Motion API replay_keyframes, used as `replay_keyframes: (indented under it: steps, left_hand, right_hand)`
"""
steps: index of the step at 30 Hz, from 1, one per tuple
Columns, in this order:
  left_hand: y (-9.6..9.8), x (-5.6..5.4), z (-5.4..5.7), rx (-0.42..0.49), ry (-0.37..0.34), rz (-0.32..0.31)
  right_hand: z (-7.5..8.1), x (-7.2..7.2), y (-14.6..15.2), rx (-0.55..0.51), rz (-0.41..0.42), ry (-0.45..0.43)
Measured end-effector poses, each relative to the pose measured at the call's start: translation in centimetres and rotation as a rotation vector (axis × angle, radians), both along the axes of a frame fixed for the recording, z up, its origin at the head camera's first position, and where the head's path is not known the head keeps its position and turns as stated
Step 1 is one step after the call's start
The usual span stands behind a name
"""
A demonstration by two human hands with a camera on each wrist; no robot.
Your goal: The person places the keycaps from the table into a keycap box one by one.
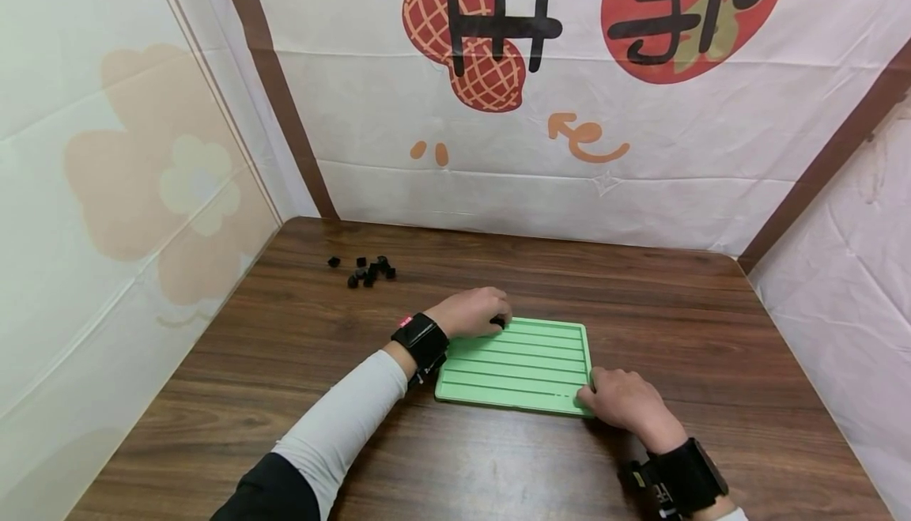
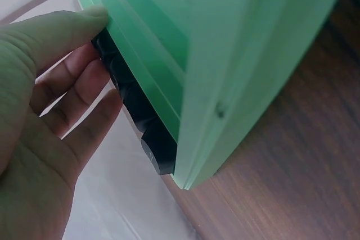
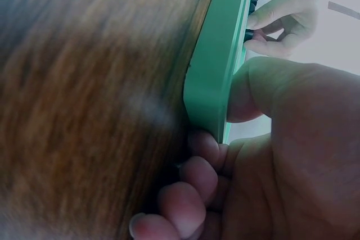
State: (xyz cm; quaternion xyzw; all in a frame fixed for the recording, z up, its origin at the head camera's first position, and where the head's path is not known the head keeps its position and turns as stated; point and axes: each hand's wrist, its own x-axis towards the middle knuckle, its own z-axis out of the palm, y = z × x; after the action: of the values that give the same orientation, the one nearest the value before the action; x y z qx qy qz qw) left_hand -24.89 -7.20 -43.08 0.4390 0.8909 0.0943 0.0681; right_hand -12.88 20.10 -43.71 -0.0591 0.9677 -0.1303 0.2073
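A light green ridged tray (image 1: pixel 523 364) lies on the wooden table, its long grooves running side to side. My left hand (image 1: pixel 470 313) is over the tray's far left part, pinching a small black keycap-like block (image 1: pixel 499 321) between thumb and fingers. In the left wrist view, a row of similar black blocks (image 2: pixel 159 147) sits along the tray's far groove, partly hidden by the fingers. My right hand (image 1: pixel 629 401) grips the near right corner of the tray. Its thumb lies over the rim and the fingers curl at the outer side, as the right wrist view shows.
Several loose black blocks (image 1: pixel 370 269) lie scattered at the table's back left. Behind the wooden table (image 1: pixel 640 284) hangs a white printed cloth (image 1: pixel 356 110), with further cloth walls at both sides. A black wrist strap (image 1: pixel 421 341) is on the left arm.
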Motion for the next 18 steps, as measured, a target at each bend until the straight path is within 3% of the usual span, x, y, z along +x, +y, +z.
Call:
replay_keyframes:
  steps: [8,18]
  left_hand:
    - [-0.2,-0.1,0.2,-0.001,-0.004,-0.002]
    - [-1.1,-0.1,0.3,-0.052,-0.006,0.061]
  right_hand:
    - [0.1,0.1,0.1,-0.006,0.004,0.011]
    - [0.0,0.0,0.0,0.009,0.001,-0.007]
